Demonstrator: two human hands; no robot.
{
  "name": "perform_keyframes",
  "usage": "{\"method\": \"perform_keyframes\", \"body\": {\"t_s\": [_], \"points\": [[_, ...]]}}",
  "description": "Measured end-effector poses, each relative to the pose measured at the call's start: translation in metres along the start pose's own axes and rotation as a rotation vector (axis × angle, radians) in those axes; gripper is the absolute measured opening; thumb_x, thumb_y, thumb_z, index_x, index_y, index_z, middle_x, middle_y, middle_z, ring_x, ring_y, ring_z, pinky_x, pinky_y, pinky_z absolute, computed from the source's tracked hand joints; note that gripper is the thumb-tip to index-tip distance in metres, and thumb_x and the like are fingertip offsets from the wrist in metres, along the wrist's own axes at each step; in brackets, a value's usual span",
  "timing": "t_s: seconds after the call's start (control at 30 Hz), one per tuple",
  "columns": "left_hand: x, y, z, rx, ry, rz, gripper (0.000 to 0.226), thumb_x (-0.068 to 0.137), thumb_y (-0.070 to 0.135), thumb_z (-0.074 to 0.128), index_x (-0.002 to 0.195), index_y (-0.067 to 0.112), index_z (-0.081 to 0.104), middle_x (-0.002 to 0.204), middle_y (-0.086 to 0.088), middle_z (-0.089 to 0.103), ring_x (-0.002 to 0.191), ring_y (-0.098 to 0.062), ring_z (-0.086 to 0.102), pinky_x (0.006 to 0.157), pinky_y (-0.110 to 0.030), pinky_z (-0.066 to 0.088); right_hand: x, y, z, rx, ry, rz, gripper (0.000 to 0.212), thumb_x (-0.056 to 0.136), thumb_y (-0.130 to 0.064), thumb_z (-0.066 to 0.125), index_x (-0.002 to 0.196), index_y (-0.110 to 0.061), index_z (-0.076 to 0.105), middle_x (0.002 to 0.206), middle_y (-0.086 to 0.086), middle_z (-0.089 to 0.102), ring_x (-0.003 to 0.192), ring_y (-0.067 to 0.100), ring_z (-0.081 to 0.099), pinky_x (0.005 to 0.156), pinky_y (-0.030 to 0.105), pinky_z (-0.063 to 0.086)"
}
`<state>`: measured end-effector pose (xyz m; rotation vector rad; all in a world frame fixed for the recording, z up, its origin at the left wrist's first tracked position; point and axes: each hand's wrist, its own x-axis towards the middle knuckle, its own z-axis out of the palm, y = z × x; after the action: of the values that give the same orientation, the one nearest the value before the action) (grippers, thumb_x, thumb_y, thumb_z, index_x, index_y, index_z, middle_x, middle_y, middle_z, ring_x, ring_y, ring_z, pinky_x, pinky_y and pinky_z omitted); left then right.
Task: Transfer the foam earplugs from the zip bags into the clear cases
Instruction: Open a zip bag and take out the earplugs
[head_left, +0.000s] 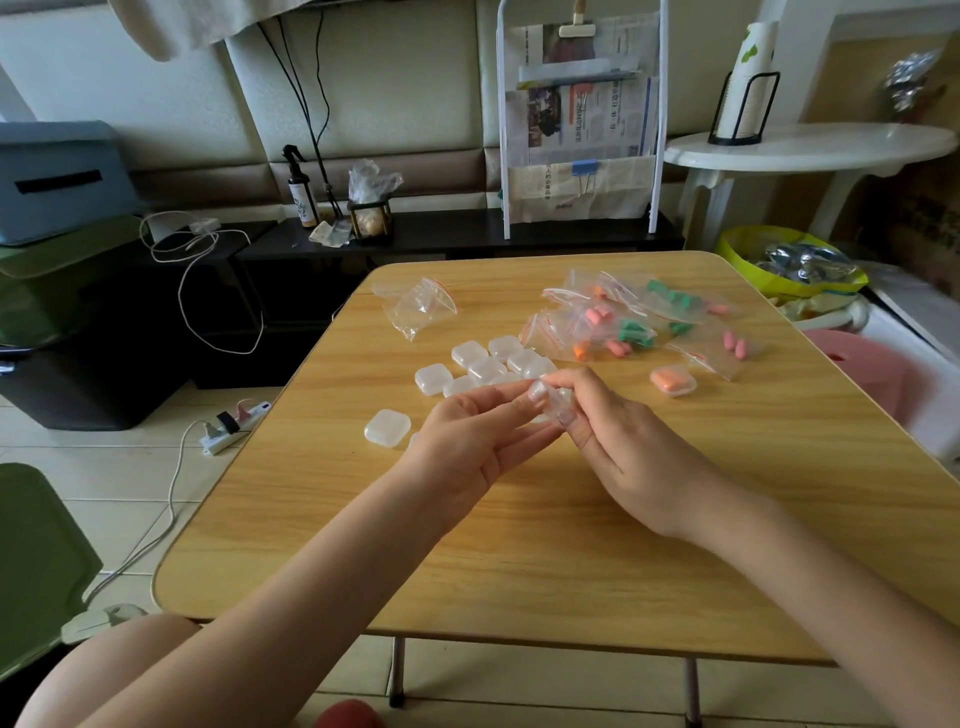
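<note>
Over the middle of the wooden table (519, 545), my left hand (478, 441) and my right hand (618, 441) together pinch one small clear case (551, 399) between their fingertips. Several more clear cases (485, 366) lie in a cluster just beyond my hands, and one (387, 427) sits apart to the left. One case holding orange earplugs (672, 380) rests to the right. Behind it lies a pile of zip bags (634, 319) with pink, orange and green foam earplugs. An empty zip bag (418, 306) lies at the far left of the table.
A yellow-green basin with foil items (789, 265) and a pink stool (862, 369) stand right of the table. A power strip (234, 426) and cables lie on the floor at left. A black shelf (467, 231) with a spray bottle stands behind.
</note>
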<state>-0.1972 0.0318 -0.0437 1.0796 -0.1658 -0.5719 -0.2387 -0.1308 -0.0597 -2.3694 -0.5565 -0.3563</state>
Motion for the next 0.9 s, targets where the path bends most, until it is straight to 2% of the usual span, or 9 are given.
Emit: {"method": "perform_keyframes", "body": {"t_s": [0.13, 0.33, 0.47, 0.6, 0.67, 0.73, 0.8, 0.9], "points": [[-0.002, 0.002, 0.0, 0.013, -0.022, 0.01, 0.031, 0.074, 0.01, 0.065, 0.102, -0.004, 0.066, 0.093, -0.016, 0.072, 0.083, -0.022, 0.071, 0.078, -0.024, 0.057, -0.002, 0.0, 0.0, -0.044, 0.012, -0.027, 0.03, 0.103, -0.024, 0.034, 0.132, -0.02, 0.037, 0.101, -0.001, 0.062, 0.084, 0.004, 0.055, 0.075, 0.022, 0.044], [-0.003, 0.003, -0.002, 0.051, -0.026, 0.011, 0.037, 0.078, 0.008, 0.064, 0.11, -0.009, 0.062, 0.1, -0.019, 0.07, 0.091, -0.025, 0.07, 0.084, -0.027, 0.056, -0.003, 0.005, 0.002, -0.106, 0.008, -0.039, 0.033, 0.103, -0.025, 0.035, 0.136, -0.021, 0.034, 0.104, 0.005, 0.064, 0.092, 0.017, 0.061, 0.078, 0.037, 0.049], [-0.004, 0.004, -0.001, 0.197, 0.032, 0.054, 0.037, 0.072, 0.018, 0.071, 0.104, -0.001, 0.068, 0.093, -0.014, 0.072, 0.085, -0.019, 0.07, 0.075, -0.022, 0.056, -0.003, 0.002, 0.004, -0.01, -0.002, -0.023, 0.036, 0.102, -0.029, 0.031, 0.138, -0.021, 0.031, 0.087, -0.008, 0.06, 0.077, 0.006, 0.058, 0.073, 0.034, 0.048], [-0.004, 0.004, -0.001, 0.377, 0.086, 0.1, 0.029, 0.067, 0.025, 0.075, 0.088, 0.007, 0.068, 0.072, -0.002, 0.067, 0.069, -0.01, 0.063, 0.066, -0.018, 0.052, 0.0, -0.005, 0.007, 0.099, -0.032, -0.012, 0.046, 0.095, -0.047, 0.031, 0.136, -0.027, 0.03, 0.087, -0.028, 0.058, 0.088, -0.003, 0.059, 0.078, 0.018, 0.046], [-0.003, 0.004, -0.002, 0.306, 0.041, 0.062, 0.026, 0.07, 0.024, 0.071, 0.09, 0.008, 0.069, 0.075, 0.0, 0.068, 0.072, -0.008, 0.064, 0.069, -0.017, 0.052, 0.001, -0.003, 0.006, 0.111, 0.022, 0.003, 0.041, 0.093, -0.054, 0.032, 0.126, -0.03, 0.034, 0.086, -0.019, 0.064, 0.084, 0.002, 0.062, 0.076, 0.023, 0.047], [0.0, 0.003, 0.0, 0.066, -0.025, -0.009, 0.028, 0.075, 0.018, 0.066, 0.099, 0.002, 0.068, 0.088, -0.004, 0.07, 0.079, -0.008, 0.066, 0.075, -0.017, 0.054, 0.002, -0.001, 0.003, 0.095, 0.115, 0.017, 0.036, 0.093, -0.055, 0.032, 0.116, -0.028, 0.037, 0.08, -0.007, 0.066, 0.074, 0.009, 0.062, 0.07, 0.03, 0.048], [0.001, 0.002, 0.003, -0.166, -0.04, -0.085, 0.036, 0.077, 0.012, 0.063, 0.107, -0.008, 0.062, 0.1, -0.013, 0.067, 0.083, -0.012, 0.067, 0.081, -0.019, 0.055, 0.002, 0.001, 0.002, 0.104, 0.213, 0.024, 0.032, 0.095, -0.05, 0.031, 0.109, -0.023, 0.04, 0.067, -0.015, 0.059, 0.057, 0.006, 0.054, 0.054, 0.021, 0.041], [-0.001, 0.0, 0.007, -0.248, -0.046, -0.158, 0.027, 0.075, 0.011, 0.063, 0.093, -0.009, 0.067, 0.094, -0.017, 0.069, 0.079, -0.016, 0.071, 0.081, -0.022, 0.056, 0.0, -0.001, 0.004, 0.114, 0.225, 0.011, 0.029, 0.098, -0.041, 0.03, 0.105, -0.016, 0.043, 0.061, -0.02, 0.053, 0.05, 0.003, 0.048, 0.05, 0.015, 0.032]]}}
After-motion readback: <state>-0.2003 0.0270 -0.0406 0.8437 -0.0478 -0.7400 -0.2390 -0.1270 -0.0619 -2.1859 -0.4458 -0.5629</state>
